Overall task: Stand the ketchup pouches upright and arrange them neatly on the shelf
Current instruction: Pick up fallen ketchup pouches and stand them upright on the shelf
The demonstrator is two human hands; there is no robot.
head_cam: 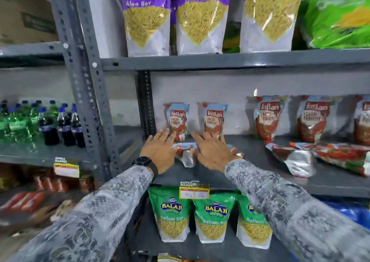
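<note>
Two small ketchup pouches (pixel 178 119) (pixel 213 118) stand upright against the back wall of the grey middle shelf (pixel 210 175). In front of them a small pouch (pixel 185 153) lies flat between my hands. My left hand (pixel 160 151) hovers open just left of it, fingers spread. My right hand (pixel 213 151) is open over it and partly covers another flat pouch (pixel 236 150). Further right, three larger pouches (pixel 269 117) (pixel 316 117) (pixel 363 119) stand upright, with two large pouches (pixel 294 157) (pixel 344 155) lying flat in front.
Purple snack bags (pixel 148 19) fill the shelf above, green snack bags (pixel 176 213) the shelf below. Soda bottles (pixel 48 123) stand on the neighbouring rack at left. A grey perforated upright (pixel 86 81) separates the racks. A yellow price tag (pixel 194 190) hangs on the shelf edge.
</note>
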